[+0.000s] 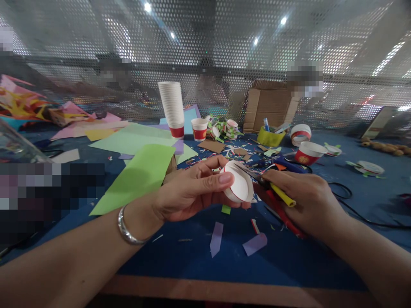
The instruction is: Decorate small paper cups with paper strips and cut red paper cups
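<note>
My left hand (202,184) grips the cut-down base of a paper cup (238,184), thumb inside it and fingers round the outside. The base is shallow and white inside, with a thin red line at its edge. In my right hand (302,201) is a pair of scissors (281,194) with yellow and red on the handles. The blades reach the upper rim of the cup base; how far apart they are is hard to make out. Below my hands lie purple paper pieces (217,238) and a green scrap (226,209).
Behind stand a tall stack of paper cups (171,105), a single cup (199,129) and a pile of small paper crafts (224,127). Green paper sheets (138,175) lie left. At right are a red-and-white cup (310,153), a yellow holder (271,137) and a black cable (353,211).
</note>
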Demonstrator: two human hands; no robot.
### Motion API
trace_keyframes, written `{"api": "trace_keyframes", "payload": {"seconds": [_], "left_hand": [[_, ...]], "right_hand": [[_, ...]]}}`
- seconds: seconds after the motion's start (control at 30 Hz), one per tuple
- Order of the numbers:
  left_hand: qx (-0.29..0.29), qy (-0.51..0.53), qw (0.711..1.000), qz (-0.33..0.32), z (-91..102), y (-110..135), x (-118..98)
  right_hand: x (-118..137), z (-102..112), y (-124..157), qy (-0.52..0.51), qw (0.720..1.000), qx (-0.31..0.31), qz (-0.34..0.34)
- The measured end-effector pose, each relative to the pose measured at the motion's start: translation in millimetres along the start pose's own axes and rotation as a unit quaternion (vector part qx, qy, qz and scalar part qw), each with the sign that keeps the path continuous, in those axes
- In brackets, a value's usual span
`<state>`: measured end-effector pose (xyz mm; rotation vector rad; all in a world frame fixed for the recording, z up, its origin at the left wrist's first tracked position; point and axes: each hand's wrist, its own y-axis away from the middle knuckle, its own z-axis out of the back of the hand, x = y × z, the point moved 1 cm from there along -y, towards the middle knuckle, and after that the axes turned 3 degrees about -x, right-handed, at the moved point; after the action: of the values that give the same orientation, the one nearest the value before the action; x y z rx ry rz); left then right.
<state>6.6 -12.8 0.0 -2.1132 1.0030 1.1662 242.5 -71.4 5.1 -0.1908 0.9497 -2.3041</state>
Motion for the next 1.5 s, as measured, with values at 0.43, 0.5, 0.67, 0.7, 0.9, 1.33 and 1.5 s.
{"api": "trace_keyframes", "payload": {"seconds": [0.43,0.5,0.67,0.7,0.9,1.33,1.5], "left_hand": [[0.025,0.029,0.998,0.04,4.2,-1.3,-0.8],[0.014,0.038,0.998,0.045,3.2,-2.1,-0.7],[-0.043,0.035,0.998,0.029,-2.6,-1.5,-0.2],[-0.048,0.029,0.998,0.026,-3.7,-1.0,-0.4],[-0.068,0.006,0.998,0.003,-6.3,0.8,-2.7],[-0.028,0.007,0.999,0.028,-3.2,1.2,-0.4],[-0.004,0.026,0.999,0.025,-0.6,0.8,0.0]], "right_hand": [[-5.1,-7.6,11.9,-0.005,1.0,0.009,-0.021],[-6.5,-9.2,12.7,-0.007,0.998,0.032,-0.046],[-9.4,-14.1,13.8,-0.029,0.995,0.045,-0.084],[-9.7,-14.9,14.0,-0.033,0.995,0.04,-0.083],[-9.9,-15.9,12.6,-0.041,0.995,0.028,-0.089],[-7.9,-13.8,12.4,-0.048,0.995,0.03,-0.085],[-5.2,-11.3,9.3,-0.047,0.996,0.015,-0.069]]}}
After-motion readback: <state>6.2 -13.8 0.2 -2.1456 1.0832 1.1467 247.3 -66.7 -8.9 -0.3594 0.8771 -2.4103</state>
